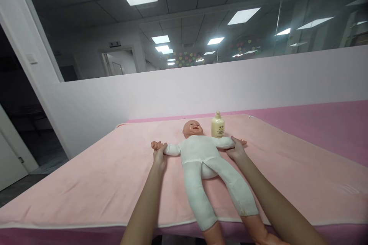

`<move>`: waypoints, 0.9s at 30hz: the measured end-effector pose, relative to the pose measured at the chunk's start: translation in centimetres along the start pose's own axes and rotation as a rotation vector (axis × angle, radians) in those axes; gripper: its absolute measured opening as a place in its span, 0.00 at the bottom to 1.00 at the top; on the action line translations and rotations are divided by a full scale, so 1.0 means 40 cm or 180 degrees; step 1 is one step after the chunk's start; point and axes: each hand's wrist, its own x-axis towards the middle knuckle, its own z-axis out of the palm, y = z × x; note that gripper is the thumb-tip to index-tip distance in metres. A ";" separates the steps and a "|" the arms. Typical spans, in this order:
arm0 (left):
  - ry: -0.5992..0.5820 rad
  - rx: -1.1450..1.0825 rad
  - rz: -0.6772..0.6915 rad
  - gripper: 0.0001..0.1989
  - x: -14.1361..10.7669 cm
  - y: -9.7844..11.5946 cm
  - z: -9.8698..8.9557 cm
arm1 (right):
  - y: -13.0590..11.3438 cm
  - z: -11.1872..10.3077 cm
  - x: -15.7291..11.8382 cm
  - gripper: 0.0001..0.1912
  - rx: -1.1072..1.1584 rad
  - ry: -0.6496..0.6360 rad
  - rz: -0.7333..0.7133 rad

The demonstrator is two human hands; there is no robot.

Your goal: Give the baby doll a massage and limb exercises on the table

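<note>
A baby doll (199, 151) with a white cloth body lies on its back on a pink towel (115, 176), head away from me. Its arms are stretched out to both sides, and its lower legs reach past the towel's near edge. My left hand (160, 154) is closed around the doll's wrist on the left. On the other side, my right hand (237, 151) grips the doll's other forearm near the wrist. Beyond that arm, close to the doll's head, stands a pale yellow pump bottle (217, 125) with dark print on its front.
Under the towel is a pink padded surface (330, 130), showing at the right and along the near edge. A low white wall (201, 88) with a glass pane above it runs behind. At the far left is a doorway (25, 122).
</note>
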 end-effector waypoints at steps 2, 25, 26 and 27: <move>-0.0039 0.0031 0.0004 0.20 0.004 -0.003 -0.004 | -0.001 0.002 -0.004 0.01 -0.0032 -0.0011 0.0011; -0.0045 -0.0047 -0.0002 0.20 0.020 -0.012 -0.011 | -0.007 0.008 -0.015 0.03 0.0017 0.0025 0.0050; -0.0051 -0.0045 0.0002 0.20 0.020 -0.013 -0.012 | -0.005 0.007 -0.013 0.03 -0.0009 0.0024 0.0041; -0.0060 -0.0038 0.0002 0.20 0.020 -0.013 -0.013 | -0.004 0.007 -0.012 0.02 -0.0023 0.0028 0.0048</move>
